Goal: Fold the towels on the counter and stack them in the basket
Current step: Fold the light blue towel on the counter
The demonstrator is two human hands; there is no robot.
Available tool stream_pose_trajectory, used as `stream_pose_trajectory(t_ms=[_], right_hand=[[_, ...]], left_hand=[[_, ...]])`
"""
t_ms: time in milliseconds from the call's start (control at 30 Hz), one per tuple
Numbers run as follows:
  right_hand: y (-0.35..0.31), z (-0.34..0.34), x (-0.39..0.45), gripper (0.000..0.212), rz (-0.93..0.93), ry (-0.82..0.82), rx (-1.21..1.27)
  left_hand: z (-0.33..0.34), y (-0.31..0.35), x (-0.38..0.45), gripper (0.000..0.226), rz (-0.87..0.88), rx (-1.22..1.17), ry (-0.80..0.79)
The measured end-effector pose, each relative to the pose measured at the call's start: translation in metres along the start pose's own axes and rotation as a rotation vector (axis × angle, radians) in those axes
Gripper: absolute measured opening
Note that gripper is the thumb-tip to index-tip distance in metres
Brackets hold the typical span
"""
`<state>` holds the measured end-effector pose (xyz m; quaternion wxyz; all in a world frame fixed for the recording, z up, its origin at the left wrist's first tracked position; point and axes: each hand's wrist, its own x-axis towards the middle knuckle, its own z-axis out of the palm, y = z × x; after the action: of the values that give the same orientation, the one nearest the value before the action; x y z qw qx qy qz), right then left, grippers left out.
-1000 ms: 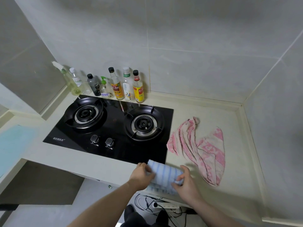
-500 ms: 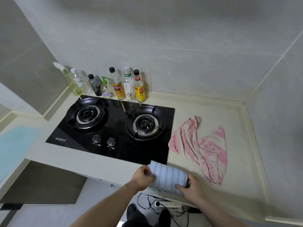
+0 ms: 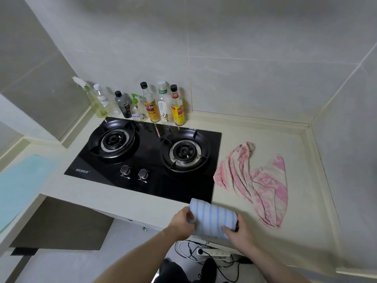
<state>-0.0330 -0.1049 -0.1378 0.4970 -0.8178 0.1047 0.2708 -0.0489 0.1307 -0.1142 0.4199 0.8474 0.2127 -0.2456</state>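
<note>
Head view: left hand [image 3: 182,223] and right hand [image 3: 238,232] grip blue-striped towel [image 3: 212,218] between them.

glossy black stove top [image 3: 151,180], terry towels [image 3: 257,184]

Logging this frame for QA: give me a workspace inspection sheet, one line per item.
Surface: cream stone counter with an inset black glass two-burner gas hob.
Job's things: folded blue-and-white striped towel at the counter's front edge; crumpled pink-and-white towel lying unfolded to its right; basket not seen.
Clutter: row of seven bottles against the back wall behind the hob.
Hands: left hand and right hand each grip one end of the striped towel.
Cables: white power strip and tangled black and white cords on the floor below.
Surroundings: grey tiled walls; pale blue sheet on the lower ledge at left.
</note>
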Motion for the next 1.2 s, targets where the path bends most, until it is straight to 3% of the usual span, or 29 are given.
stream_pose_trajectory(t_ms=[133,367,567,700,867,1033,1200], right_hand=[[-0.017,0.0,-0.005,0.04,0.021,-0.002,0.105],[-0.067,0.011,-0.02,0.034,-0.074,-0.069,0.223],[-0.121,0.05,-0.03,0.035,-0.136,-0.202,0.243],[-0.153,0.088,-0.041,0.036,-0.156,-0.278,0.284],[-0.185,0.152,-0.066,0.036,-0.206,-0.347,0.262],[-0.215,0.234,-0.091,0.035,-0.279,-0.419,0.168],[-0.249,0.314,-0.111,0.031,-0.337,-0.522,0.064]], left_hand=[[-0.01,-0.003,-0.005,0.021,0.004,-0.185,-0.003],[-0.052,-0.03,-0.035,0.021,0.173,-0.367,0.163],[-0.12,-0.05,-0.057,0.038,0.219,-0.513,0.085],[-0.157,-0.072,-0.088,0.03,0.195,-0.641,0.124],[-0.194,-0.127,-0.127,0.037,0.142,-0.714,0.256],[-0.232,-0.187,-0.171,0.022,0.129,-0.717,0.488],[-0.272,-0.25,-0.212,0.027,0.107,-0.678,0.728]])
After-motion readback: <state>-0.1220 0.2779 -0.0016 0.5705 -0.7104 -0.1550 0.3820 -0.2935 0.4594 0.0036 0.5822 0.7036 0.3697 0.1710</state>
